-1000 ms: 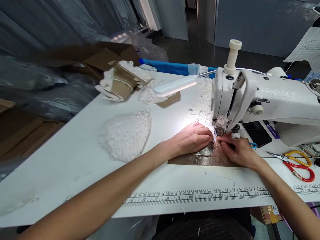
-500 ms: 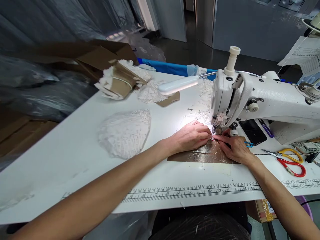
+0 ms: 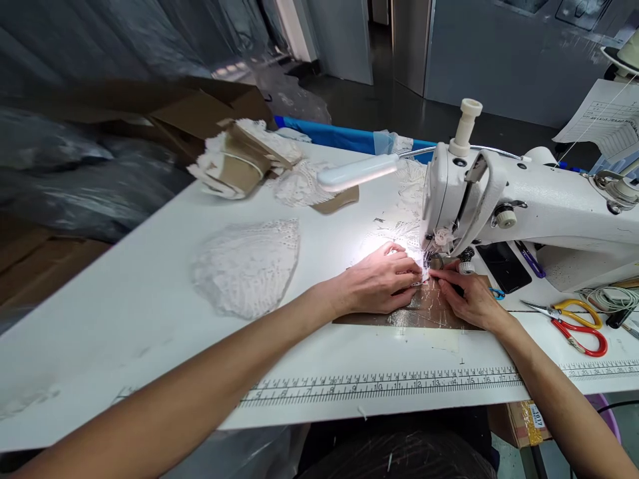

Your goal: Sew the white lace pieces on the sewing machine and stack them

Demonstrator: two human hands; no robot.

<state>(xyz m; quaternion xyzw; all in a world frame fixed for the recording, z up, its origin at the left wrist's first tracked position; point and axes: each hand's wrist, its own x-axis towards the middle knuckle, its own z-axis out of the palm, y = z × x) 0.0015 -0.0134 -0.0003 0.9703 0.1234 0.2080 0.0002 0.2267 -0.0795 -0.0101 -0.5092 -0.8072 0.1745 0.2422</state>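
At the white sewing machine (image 3: pixel 559 203), a piece of white lace fabric (image 3: pixel 409 234) lies under the lit needle area. Beside the presser foot, my left hand (image 3: pixel 382 279) rests with bent fingers pressed together on the lace edge. From the other side, my right hand (image 3: pixel 466 296) reaches in, index finger and thumb pinched at the fabric's edge close to the foot. Both palms hide part of the shiny brown plate (image 3: pixel 424 316) on the machine bed. The small bit of cloth between the fingertips is partly covered.
Another lace piece (image 3: pixel 249 266) lies left on the white table (image 3: pixel 150 346). Behind it sit a tied lace bundle (image 3: pixel 244 163) and a lamp (image 3: pixel 357 173). To the right are scissors (image 3: pixel 579 322) and a phone (image 3: pixel 504 266). A printed ruler (image 3: pixel 379 386) follows the front edge.
My left hand has shifted slightly, and a little more fabric shows between the two hands' fingertips. My right hand stays by the foot. The view has tilted slightly.
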